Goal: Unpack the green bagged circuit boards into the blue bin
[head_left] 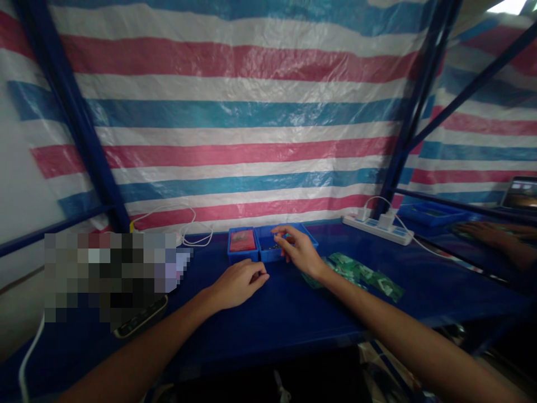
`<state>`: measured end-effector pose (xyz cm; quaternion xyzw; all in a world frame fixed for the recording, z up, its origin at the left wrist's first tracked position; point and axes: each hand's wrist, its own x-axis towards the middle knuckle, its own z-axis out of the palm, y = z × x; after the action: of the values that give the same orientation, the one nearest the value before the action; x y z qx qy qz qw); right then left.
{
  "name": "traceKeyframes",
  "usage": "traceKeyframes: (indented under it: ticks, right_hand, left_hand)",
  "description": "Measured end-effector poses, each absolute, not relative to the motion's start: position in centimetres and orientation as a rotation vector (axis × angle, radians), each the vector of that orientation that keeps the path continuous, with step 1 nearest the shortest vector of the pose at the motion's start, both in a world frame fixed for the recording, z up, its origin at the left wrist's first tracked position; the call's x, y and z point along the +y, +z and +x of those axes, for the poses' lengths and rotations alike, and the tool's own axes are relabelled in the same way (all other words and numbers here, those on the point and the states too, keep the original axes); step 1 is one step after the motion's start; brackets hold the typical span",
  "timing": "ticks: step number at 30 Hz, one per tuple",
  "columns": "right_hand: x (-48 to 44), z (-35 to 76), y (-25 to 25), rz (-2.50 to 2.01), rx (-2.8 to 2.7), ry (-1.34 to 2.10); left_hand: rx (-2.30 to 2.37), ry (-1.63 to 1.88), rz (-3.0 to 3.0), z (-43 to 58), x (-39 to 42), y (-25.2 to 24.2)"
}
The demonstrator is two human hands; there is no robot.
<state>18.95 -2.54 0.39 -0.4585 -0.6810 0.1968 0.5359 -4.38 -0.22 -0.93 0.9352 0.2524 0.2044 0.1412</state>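
My left hand (241,284) rests low over the blue tabletop, in front of the small bins. Its fingers are curled, with thumb and forefinger pressed together; anything between them is too small or hidden to make out. Over the right-hand blue bin (268,254) is my right hand (298,250), fingers bent and tips slightly apart, with nothing visible between them. Small dark pieces lie in that bin, partly hidden by the hand. Beside it, the left blue bin (230,252) contains a red packet (242,240). Green plastic packets (356,271) lie under and beyond my right forearm.
A white power strip (377,229) with plugs and cables stands at the back right. On the left are a pixelated area, a dark device (142,318) and a loose white cable (197,242). Another person's hand (478,230) is at the far right, by another blue tray (434,212).
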Motion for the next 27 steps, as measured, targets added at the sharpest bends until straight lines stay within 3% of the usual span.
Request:
traceKeyframes:
  ticks: [8, 21, 27]
  right_hand:
    - [-2.4, 19.5, -0.1, -1.480, -1.724, -0.170]
    - [-3.6, 19.5, 1.6, -1.613, -1.845, -0.240]
    - [-7.1, 20.2, 3.5, -1.606, -2.253, -0.350]
  left_hand:
    - [0.720, 0.578, 2.711, -4.3, -0.4, -0.7]
    - [0.739, 0.559, 2.711, -4.4, -0.4, -0.8]
    - [0.762, 0.540, 2.655, -4.2, -0.2, -1.1]
